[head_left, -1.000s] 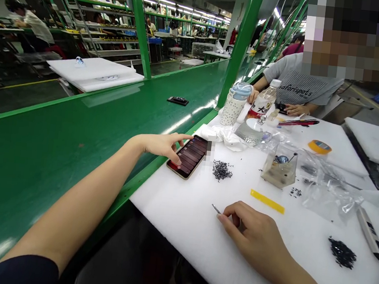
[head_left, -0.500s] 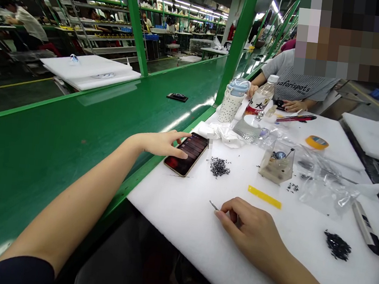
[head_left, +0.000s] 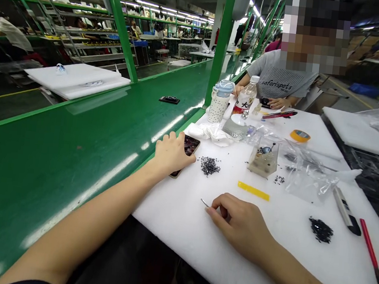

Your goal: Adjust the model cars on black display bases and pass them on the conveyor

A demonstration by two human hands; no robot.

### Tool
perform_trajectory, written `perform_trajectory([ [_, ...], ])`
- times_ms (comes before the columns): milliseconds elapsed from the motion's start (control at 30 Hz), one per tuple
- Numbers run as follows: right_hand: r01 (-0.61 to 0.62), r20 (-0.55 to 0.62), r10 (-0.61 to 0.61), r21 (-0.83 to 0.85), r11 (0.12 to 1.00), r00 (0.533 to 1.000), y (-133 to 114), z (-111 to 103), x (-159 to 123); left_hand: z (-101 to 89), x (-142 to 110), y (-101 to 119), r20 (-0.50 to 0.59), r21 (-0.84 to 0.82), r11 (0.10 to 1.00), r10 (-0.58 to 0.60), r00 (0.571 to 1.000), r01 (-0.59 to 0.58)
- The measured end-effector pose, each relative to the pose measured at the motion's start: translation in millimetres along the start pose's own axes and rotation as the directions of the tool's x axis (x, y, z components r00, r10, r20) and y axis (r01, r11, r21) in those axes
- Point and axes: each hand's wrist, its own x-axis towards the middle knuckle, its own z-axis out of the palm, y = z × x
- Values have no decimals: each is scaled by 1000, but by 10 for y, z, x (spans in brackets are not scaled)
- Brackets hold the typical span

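A smartphone (head_left: 189, 145) is mostly covered by the left hand (head_left: 173, 154), which is laid palm down on it with the fingers spread and nothing gripped; only a strip of the dark screen and one lower corner are left showing. A slim metal tool (head_left: 205, 203), possibly tweezers, is pinched in the right hand (head_left: 240, 224), with only its tip visible beyond the fingers.

Both hands are held over a white foam tabletop (head_left: 167, 221), along which a green conveyor belt (head_left: 73, 148) is run. A heap of small black pieces (head_left: 210, 166) lies just beside the smartphone, and a crumpled white cloth (head_left: 210, 133) is bunched beyond it. Farther right are placed a clear plastic box (head_left: 262, 158) containing small parts, a yellow strip (head_left: 254, 191), a clear plastic bag (head_left: 311, 175) and a roll of yellow tape (head_left: 300, 136). A second black heap (head_left: 320, 230) lies near the right edge. The box and bag stand between the hands and the far end of the tabletop, where a water bottle (head_left: 244, 100), a lidded cup (head_left: 220, 102) and a co-worker's hand (head_left: 277, 103) are seen.
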Motion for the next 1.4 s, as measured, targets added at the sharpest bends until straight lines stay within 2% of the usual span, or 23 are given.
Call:
perform_trajectory([
  [200, -11, -3, 11, -8, 1000, 1000, -14, 2, 4, 54, 32, 87, -27, 7, 1000, -15, 1000, 16],
  [333, -20, 14, 20, -6, 1000, 1000, -13, 7, 11, 59, 12, 43, -12, -21, 999, -32, 999, 32],
  [433, -23, 29, 23, 0, 1000, 999, -29, -9, 21, -26, -59, -56, 36, -59, 998, 13, 999, -11],
  [533, -4, 42, 4, -7, 1000, 999, -51, -44, 21, -183, -225, -188, 140, -119, 988, 118, 983, -102],
  [633, 28, 72, -26, -28, 999, 997, -57, -80, 14, -280, -535, -345, 224, -178, 972, 190, 956, -151],
  [733, 57, 87, -54, -40, 998, 995, -47, -102, 17, -214, -1004, -555, 203, -181, 977, 150, 968, -113],
  [833, 67, 102, -62, -49, 997, 993, -32, -100, 18, -93, -1540, -865, 166, -164, 986, 64, 984, -37],
  [900, 50, 113, -42, -71, 996, 993, -12, -83, 5, -81, -1847, -1139, 142, -126, 992, -6, 990, 24],
  [967, 23, 112, -12, -94, 995, 994, 25, -59, -14, -152, -2067, -1477, 81, -44, 988, -146, 986, 150],
  [1000, 7, 111, 4, -99, 995, 994, 50, -46, -21, -212, -2146, -1673, 31, 2, 969, -248, 968, 248],
  [1033, -6, 104, 16, -96, 995, 994, 76, -33, -24, -280, -2209, -1885, -23, 37, 932, -361, 932, 361],
  [1067, -22, 106, 32, -93, 995, 994, 103, -23, -21, -352, -2262, -2109, -77, 59, 874, -477, 875, 482],
  [1100, -36, 113, 46, -92, 995, 993, 126, -14, -14, -421, -2309, -2338, -134, 70, 790, -598, 790, 609],
  [1167, -54, 128, 66, -98, 994, 990, 158, -2, 8, -535, -2396, -2774, -208, 50, 576, -793, 573, 816],
  [1233, -54, 139, 70, -110, 992, 988, 164, 2, 27, -610, -2466, -3120, -214, -1, 372, -907, 364, 928],
  [1267, -52, 139, 68, -113, 992, 988, 159, 2, 31, -636, -2487, -3242, -190, -28, 292, -941, 281, 956],
  [1300, -49, 131, 64, -113, 992, 989, 149, -2, 30, -658, -2497, -3328, -157, -52, 226, -964, 216, 973],
  [1333, -47, 120, 60, -109, 993, 991, 136, -9, 25, -679, -2493, -3377, -123, -70, 177, -978, 168, 982],
  [1367, -44, 107, 55, -102, 994, 993, 120, -20, 16, -703, -2474, -3393, -90, -84, 153, -985, 146, 985],
  [1400, -36, 87, 43, -86, 996, 995, 102, -35, 3, -729, -2438, -3377, -60, -95, 155, -987, 150, 983],
])
